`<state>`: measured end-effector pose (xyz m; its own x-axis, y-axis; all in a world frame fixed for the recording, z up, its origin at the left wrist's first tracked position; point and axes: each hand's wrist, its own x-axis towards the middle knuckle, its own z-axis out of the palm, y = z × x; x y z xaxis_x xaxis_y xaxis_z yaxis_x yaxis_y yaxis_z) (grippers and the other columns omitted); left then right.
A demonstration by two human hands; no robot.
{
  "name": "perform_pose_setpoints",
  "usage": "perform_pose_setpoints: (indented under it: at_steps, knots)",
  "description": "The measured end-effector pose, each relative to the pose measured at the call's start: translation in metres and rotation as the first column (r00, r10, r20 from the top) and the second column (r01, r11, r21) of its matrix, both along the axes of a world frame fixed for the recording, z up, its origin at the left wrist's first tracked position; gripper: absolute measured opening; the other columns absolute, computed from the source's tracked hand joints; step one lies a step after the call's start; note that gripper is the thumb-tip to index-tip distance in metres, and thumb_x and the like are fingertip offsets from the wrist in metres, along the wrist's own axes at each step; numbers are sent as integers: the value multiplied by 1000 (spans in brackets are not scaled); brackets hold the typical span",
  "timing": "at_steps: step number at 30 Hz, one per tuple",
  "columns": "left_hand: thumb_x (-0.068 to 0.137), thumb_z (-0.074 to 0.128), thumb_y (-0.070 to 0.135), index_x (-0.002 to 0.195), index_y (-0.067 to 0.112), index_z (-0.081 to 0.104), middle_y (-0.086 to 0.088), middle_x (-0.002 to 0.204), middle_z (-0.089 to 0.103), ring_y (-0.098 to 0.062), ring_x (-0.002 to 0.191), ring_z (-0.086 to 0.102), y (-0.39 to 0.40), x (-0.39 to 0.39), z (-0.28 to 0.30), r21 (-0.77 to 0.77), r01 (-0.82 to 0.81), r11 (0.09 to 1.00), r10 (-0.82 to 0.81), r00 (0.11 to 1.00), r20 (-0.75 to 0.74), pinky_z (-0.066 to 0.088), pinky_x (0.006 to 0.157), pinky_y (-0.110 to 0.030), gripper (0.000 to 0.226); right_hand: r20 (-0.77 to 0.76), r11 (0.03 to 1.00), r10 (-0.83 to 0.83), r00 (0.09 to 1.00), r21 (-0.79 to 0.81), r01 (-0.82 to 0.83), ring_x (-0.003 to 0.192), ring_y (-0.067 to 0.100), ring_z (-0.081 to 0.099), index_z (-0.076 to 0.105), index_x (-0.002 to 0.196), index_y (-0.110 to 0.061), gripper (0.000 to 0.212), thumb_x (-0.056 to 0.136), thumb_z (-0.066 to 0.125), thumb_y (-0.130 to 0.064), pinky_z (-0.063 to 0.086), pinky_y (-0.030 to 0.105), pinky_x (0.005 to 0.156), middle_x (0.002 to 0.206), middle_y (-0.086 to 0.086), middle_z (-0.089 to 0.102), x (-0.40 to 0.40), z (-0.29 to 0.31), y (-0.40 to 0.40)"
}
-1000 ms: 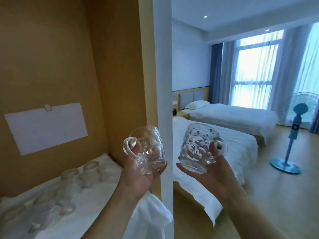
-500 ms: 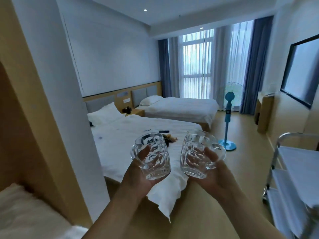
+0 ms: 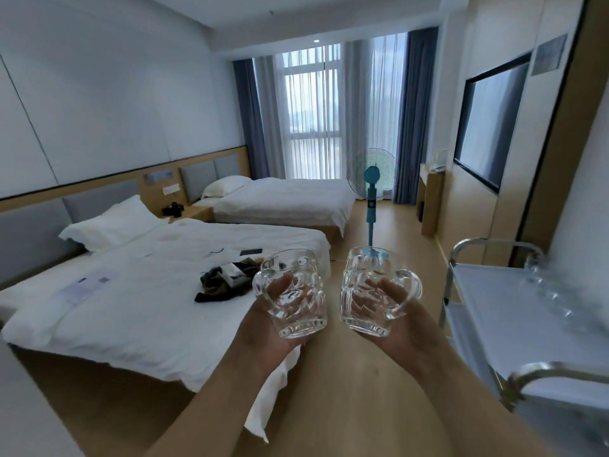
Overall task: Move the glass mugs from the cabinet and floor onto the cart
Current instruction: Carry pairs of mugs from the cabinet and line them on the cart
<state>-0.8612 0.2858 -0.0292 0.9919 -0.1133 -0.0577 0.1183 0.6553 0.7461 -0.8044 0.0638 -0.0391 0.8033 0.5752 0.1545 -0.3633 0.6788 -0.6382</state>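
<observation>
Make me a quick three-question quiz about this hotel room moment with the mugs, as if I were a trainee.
1. True or false: each hand holds one glass mug.
2. Multiple choice: where is the cart relative to the person? A) at the right B) at the left, by the beds C) behind the fan
3. Fill in: the handle of the left mug points to the ____.

Key
1. True: the left hand holds the left mug, and the right hand holds the right mug.
2. A: the cart stands at the right edge, blurred glassware on its top shelf.
3. Left, outward, away from the other mug.
</observation>
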Motion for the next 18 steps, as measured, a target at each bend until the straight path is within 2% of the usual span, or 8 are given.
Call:
perform_pose_setpoints:
  at_steps: [2, 5, 7, 9, 13, 15, 17, 18]
  knots:
    - [72, 83, 32, 109, 9, 75, -14, 107, 70, -30, 97, 68, -2, 22, 1, 36, 62, 997, -62, 998, -8, 41, 107, -50, 44, -13, 999, -34, 999, -30, 33, 115, 38, 63, 56, 136, -2, 78, 67, 89, -18, 51, 52, 96, 129, 23, 61, 10, 0, -6]
    - [79, 77, 35, 120, 8, 69, -15, 115, 66, -32, 103, 65, -7, 61, -2, 22, 133, 991, -133, 991, -1, 39, 108, -51, 50, -1, 997, -76, 997, -12, 76, 111, 37, 66, 65, 126, -3, 69, 65, 91, -20, 54, 52, 94, 123, 22, 64, 35, -11, -15]
    - [82, 76, 35, 130, 8, 62, -15, 118, 62, -32, 106, 61, -10, 91, -3, 34, 165, 986, -165, 986, -3, 37, 109, -51, 58, 12, 994, -110, 994, -21, 111, 102, 34, 69, 72, 114, -4, 59, 61, 93, -20, 54, 54, 96, 113, 20, 68, 47, -11, -17]
    - [83, 76, 36, 136, 7, 57, -14, 120, 59, -30, 106, 59, -11, 121, -5, -1, 220, 976, -220, 975, -17, 41, 104, -50, 63, 8, 986, -162, 987, -34, 162, 96, 32, 70, 74, 106, -6, 53, 59, 93, -19, 53, 52, 95, 106, 18, 68, 64, -12, -18]
    - [82, 76, 36, 124, 8, 67, -10, 113, 64, -26, 101, 61, -17, 178, -6, -29, 383, 923, -382, 923, 33, 41, 103, -46, 51, -41, 963, -267, 963, -35, 266, 96, 33, 67, 69, 111, -5, 54, 62, 91, -15, 54, 53, 94, 106, 19, 66, 101, -9, -18]
    - [76, 82, 35, 123, 9, 68, -11, 113, 65, -27, 100, 63, -18, 211, -5, -36, 420, 907, -419, 907, 40, 37, 109, -48, 55, -69, 952, -305, 950, -16, 304, 97, 33, 61, 66, 114, -5, 39, 78, 79, -15, 48, 50, 99, 107, 19, 62, 121, -4, -17]
    - [77, 82, 33, 134, 7, 59, -10, 116, 61, -26, 101, 60, -21, 241, -1, -61, 452, 890, -451, 892, 24, 34, 111, -49, 66, -68, 945, -328, 942, -36, 326, 102, 33, 57, 61, 118, -6, 31, 89, 67, -15, 46, 49, 102, 113, 19, 57, 139, -2, -16]
    - [81, 79, 33, 142, 6, 52, -10, 118, 58, -26, 102, 59, -22, 254, 1, -70, 482, 874, -482, 876, 18, 35, 109, -48, 72, -68, 937, -350, 934, -40, 348, 104, 34, 55, 59, 121, -6, 35, 88, 69, -16, 46, 50, 103, 116, 20, 55, 148, -2, -17]
